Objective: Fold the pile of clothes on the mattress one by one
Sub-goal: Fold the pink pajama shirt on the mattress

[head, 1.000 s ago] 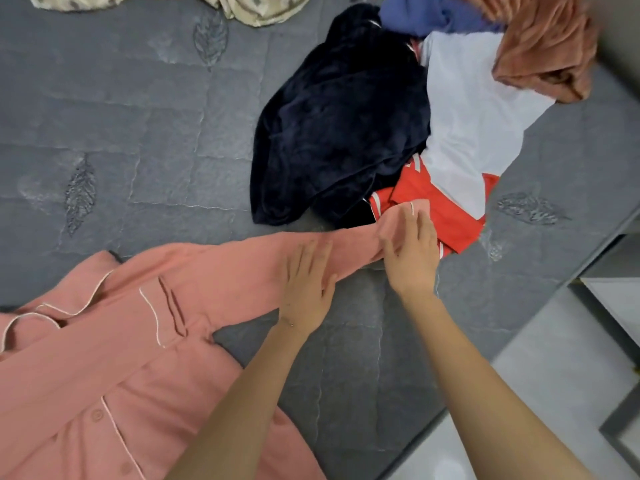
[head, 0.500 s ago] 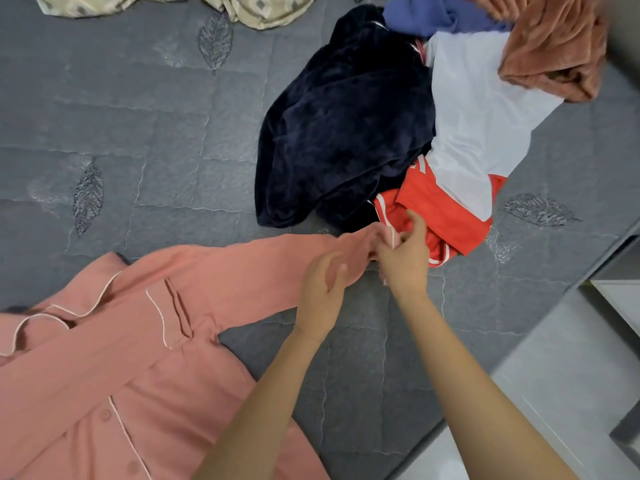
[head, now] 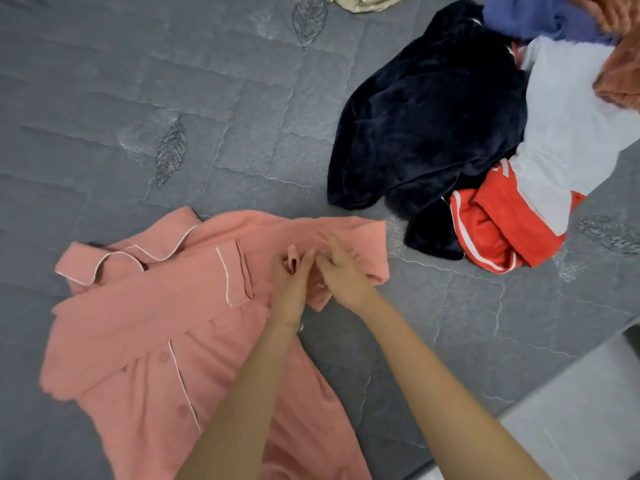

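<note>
Salmon-pink button-front pyjama shirt with white piping [head: 149, 341] lies front-up on the grey quilted mattress [head: 173, 81].
Its sleeve [head: 360, 237] is doubled back across the chest. The left hand [head: 290, 289] pinches pink cuff fabric between curled fingers, and the right hand [head: 343, 280], touching it, curls onto the same fold. Apart, up right, sits the pile: a navy plush garment [head: 426, 123], a red-and-white sports top [head: 502, 230], a blue cloth [head: 526, 15] and a rust-brown fleece [head: 620, 74].

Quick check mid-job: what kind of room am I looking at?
Probably a bedroom: a grey quilted mattress with stitched leaf motifs, a heap of unfolded clothes including a dark navy fleece garment, and a salmon-pink pyjama shirt with white piping laid out.
</note>
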